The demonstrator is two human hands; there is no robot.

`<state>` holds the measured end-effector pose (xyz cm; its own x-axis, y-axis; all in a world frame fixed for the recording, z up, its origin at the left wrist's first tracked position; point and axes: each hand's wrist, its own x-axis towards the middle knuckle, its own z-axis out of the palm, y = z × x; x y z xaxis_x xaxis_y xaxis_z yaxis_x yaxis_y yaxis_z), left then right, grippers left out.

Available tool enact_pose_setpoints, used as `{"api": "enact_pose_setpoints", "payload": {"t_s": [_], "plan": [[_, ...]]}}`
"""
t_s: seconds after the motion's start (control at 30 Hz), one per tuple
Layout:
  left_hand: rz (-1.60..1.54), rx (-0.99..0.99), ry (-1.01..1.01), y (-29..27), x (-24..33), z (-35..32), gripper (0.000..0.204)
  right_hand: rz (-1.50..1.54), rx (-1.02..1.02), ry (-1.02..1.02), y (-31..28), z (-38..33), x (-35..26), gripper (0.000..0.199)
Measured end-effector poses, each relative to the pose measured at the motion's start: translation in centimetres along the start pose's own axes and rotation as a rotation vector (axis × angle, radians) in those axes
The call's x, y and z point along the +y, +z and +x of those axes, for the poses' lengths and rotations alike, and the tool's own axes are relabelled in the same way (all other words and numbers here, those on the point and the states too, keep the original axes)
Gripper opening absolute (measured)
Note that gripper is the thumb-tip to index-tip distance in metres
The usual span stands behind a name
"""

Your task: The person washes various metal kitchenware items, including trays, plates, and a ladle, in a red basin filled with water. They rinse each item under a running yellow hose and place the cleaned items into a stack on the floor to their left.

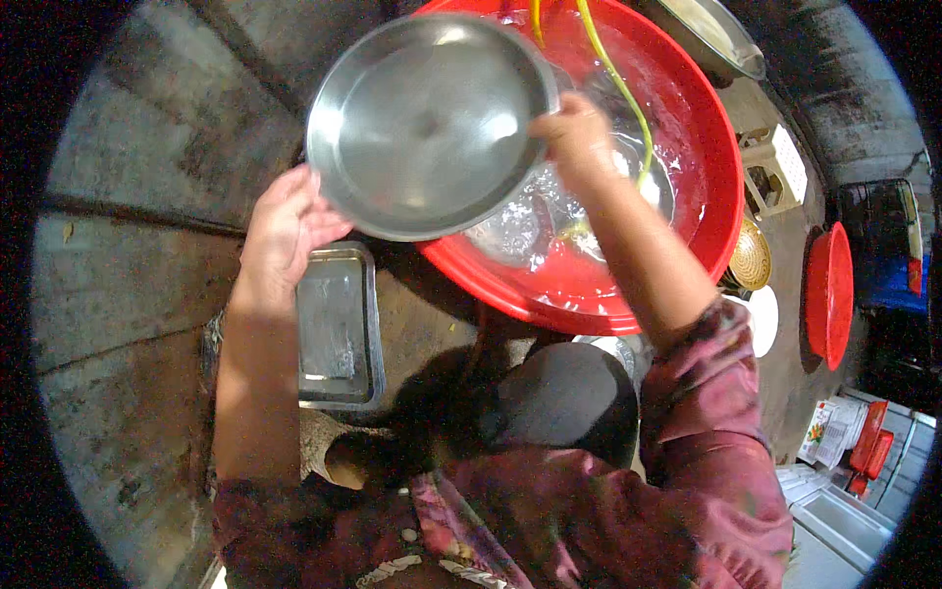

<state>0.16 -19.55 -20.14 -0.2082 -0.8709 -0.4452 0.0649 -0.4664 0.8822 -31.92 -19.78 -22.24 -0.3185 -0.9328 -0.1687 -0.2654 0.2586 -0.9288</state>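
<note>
A round, shallow metal pan is held up in both my hands, tilted so its shiny inside shows. My left hand grips its lower left rim, with the fingers partly behind it. On the right, my right hand is closed on the rim, thumb over the edge and slightly blurred. Part of the pan overlaps a large red tub of water. A yellow-green hose runs down into that water, where shiny metal ware lies partly submerged.
A rectangular metal tray lies on the ground below my left hand. Right of the tub are a beige plastic basket, a woven-looking bowl, a white dish and a smaller red basin. A grey wall stands left.
</note>
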Motion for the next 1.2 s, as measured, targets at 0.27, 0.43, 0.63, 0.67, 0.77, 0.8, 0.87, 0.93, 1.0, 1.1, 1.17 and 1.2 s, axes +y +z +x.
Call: {"api": "enact_pose_setpoints", "payload": {"t_s": [0.27,0.43,0.63,0.67,0.77,0.8,0.87,0.93,1.0,1.1,1.17,1.2], "plan": [[0.02,0.014,-0.23,-3.3,-4.4,-1.3,0.017,0.329,-0.365,0.256,3.1,-3.2,5.9,0.015],[0.156,0.069,-0.238,-2.8,-5.0,-3.9,0.036,-0.77,0.178,-0.073,-1.0,4.6,12.3,0.032],[-0.157,0.098,-0.228,-1.5,-5.0,-4.4,0.048,-0.798,0.39,0.151,-0.9,5.7,17.4,0.034],[-0.14,0.093,-0.221,-1.6,-5.3,-4.4,0.049,-0.842,0.294,0.268,-1.7,6.0,17.3,0.033],[-0.086,0.065,-0.205,-3.4,-6.6,-4.3,0.051,-0.994,-0.012,0.449,-5.3,6.8,17.4,0.03],[-0.074,0.024,-0.209,-4.3,-7.1,-3.9,0.051,-1.08,-0.105,0.409,-6.4,6.7,17.8,0.029],[-0.077,0.05,-0.188,-4.6,-6.9,-4.2,0.052,-1.072,-0.017,0.349,-5.8,5.3,15.0,0.03],[-0.115,0.138,-0.144,-2.5,-5.7,-4.5,0.053,-1.074,0.035,0.224,-6.6,4.3,13.0,0.03],[-0.151,0.139,-0.15,-2.1,-5.6,-4.3,0.053,-1.101,0.143,0.059,-8.0,4.1,11.2,0.023],[-0.244,0.117,-0.123,-2.7,-6.0,-4.1,0.053,-1.257,0.126,-0.257,-7.0,1.7,3.3,0.016],[-0.282,0.104,-0.097,-3.0,-6.2,-4.0,0.053,-1.34,0.143,-0.325,-7.2,1.9,1.2,0.015],[-0.275,0.116,-0.085,-3.1,-6.2,-4.2,0.052,-1.342,0.154,-0.37,-7.6,1.8,0.5,0.013]]}}
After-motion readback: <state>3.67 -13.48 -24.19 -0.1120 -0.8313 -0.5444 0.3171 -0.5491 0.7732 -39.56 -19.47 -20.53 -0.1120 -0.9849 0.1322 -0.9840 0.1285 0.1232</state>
